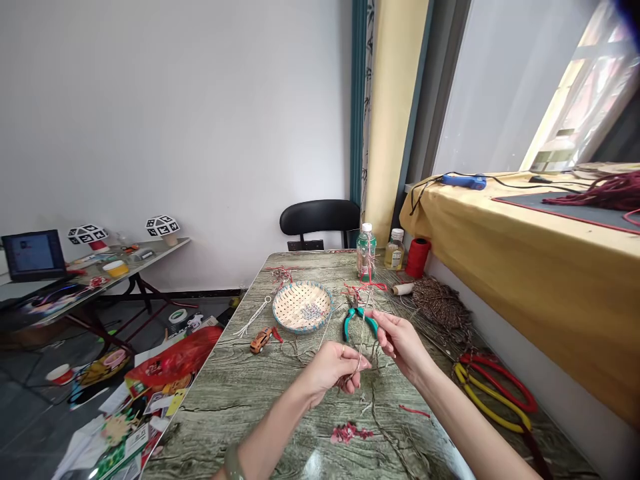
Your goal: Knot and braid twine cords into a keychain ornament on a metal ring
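Both my hands hold a thin twisted brown-and-white cord [361, 341] above the wooden-patterned table. My left hand [334, 367] is closed, pinching the cord low down, with some of it bunched under the fingers. Higher up, my right hand [403, 341] pinches the same cord between thumb and fingertips. The cord runs back towards a green-labelled bottle [367, 259] with red and pale strings around it. Behind the cord lie teal-handled pliers [349, 325], partly covered by my right hand. Left of them is a woven basket [278, 319] with small beads [312, 312] inside.
A toy car [261, 341] and a braided keychain [257, 313] lie left. Pink pieces [350, 433] rest in front. On the right are a brown yarn bundle [440, 308], a red spool [417, 259] and red-and-yellow-handled tools [493, 401]. A raised yellow-draped ledge [480, 267] borders the right side.
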`<move>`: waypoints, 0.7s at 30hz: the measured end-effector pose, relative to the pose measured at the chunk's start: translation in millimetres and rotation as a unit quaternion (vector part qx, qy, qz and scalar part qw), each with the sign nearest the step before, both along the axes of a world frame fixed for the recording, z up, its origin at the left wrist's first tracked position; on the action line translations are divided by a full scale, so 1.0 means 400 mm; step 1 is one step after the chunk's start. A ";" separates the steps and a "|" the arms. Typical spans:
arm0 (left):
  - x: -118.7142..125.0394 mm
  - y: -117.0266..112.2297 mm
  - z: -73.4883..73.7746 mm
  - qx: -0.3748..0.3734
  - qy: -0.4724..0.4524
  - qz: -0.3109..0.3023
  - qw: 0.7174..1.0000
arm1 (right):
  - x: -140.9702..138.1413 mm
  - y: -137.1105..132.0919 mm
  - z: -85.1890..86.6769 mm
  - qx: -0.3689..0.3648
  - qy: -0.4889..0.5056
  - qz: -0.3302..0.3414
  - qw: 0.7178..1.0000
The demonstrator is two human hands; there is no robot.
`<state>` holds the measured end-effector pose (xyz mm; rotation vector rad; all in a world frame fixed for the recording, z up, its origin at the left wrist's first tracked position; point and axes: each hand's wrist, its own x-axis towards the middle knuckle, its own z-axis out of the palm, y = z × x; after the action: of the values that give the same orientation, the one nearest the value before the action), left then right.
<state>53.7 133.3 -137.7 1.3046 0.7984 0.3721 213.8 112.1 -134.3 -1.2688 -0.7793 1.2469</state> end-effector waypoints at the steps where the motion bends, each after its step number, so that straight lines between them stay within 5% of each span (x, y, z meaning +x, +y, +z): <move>1: 0.003 -0.004 0.002 0.007 0.004 0.000 1.000 | 0.000 -0.001 -0.002 0.000 -0.007 -0.002 1.000; 21: 0.013 -0.035 -0.053 0.146 0.088 0.097 0.981 | -0.016 -0.042 -0.027 0.008 -0.192 0.037 0.981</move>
<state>58.9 119.1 -158.9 1.5539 1.0535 0.5498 207.2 95.4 -145.2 -1.5020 -1.1182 1.0627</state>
